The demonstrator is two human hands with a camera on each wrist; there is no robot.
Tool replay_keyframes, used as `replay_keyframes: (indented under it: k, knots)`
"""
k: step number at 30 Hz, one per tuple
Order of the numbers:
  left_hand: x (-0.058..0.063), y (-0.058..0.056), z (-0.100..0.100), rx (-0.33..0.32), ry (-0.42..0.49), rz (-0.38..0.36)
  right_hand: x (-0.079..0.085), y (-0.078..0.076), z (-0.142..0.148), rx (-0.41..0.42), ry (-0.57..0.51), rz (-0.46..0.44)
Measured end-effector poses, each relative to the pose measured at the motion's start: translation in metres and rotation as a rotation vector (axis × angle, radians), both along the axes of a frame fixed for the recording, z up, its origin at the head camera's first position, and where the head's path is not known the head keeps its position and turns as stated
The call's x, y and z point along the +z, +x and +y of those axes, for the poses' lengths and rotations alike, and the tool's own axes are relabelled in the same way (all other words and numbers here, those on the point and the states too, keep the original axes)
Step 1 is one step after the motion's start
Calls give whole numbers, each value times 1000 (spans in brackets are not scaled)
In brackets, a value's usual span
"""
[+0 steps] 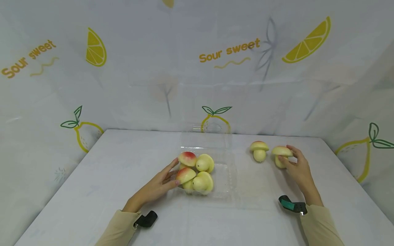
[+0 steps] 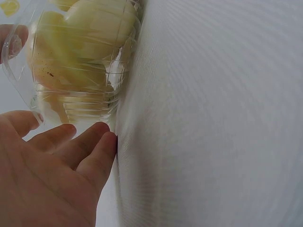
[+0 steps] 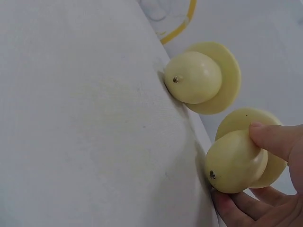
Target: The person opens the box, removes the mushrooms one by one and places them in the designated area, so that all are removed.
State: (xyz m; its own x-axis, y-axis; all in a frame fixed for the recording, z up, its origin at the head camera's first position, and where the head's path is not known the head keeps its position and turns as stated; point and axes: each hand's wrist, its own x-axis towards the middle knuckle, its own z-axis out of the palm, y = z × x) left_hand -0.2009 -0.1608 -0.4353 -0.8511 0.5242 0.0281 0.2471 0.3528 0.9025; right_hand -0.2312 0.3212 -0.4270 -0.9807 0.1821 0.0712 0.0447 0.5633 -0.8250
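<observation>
A clear plastic clamshell box (image 1: 222,177) stands on the table with its lid raised at the back. Several yellow toy mushrooms (image 1: 200,182), some with red-tinted caps, fill its left half. My left hand (image 1: 158,187) rests against the box's left side, fingers spread and fairly straight, thumb at the rim (image 2: 19,85). At the right, my right hand (image 1: 298,169) grips a mushroom (image 3: 236,161) between thumb and fingers, its stem on or just above the tabletop. Another mushroom (image 1: 259,151) lies just left of it, untouched.
The white-covered table (image 1: 261,215) reaches back to a hanging white cloth (image 1: 138,85) printed with lemons and words. A black strap device (image 1: 147,219) is on the left wrist, another (image 1: 292,205) on the right.
</observation>
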Motion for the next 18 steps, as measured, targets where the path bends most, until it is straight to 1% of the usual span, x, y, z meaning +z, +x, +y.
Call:
replay_keyframes:
  k: [4,8,11,15,18]
  knots:
    - [1,0,0,0,-2,-1,1,0,0,5,8,-40]
    - [1,0,0,0,-4,1,3,2,0,39,3,-97]
    - [1,0,0,1,-1,-1,4,3,0,57,-15,-123]
    - [1,0,0,2,-1,-3,2,2,0,24,-20,-109]
    - [1,0,1,3,-5,-1,-1,1,0,-20,-6,-69]
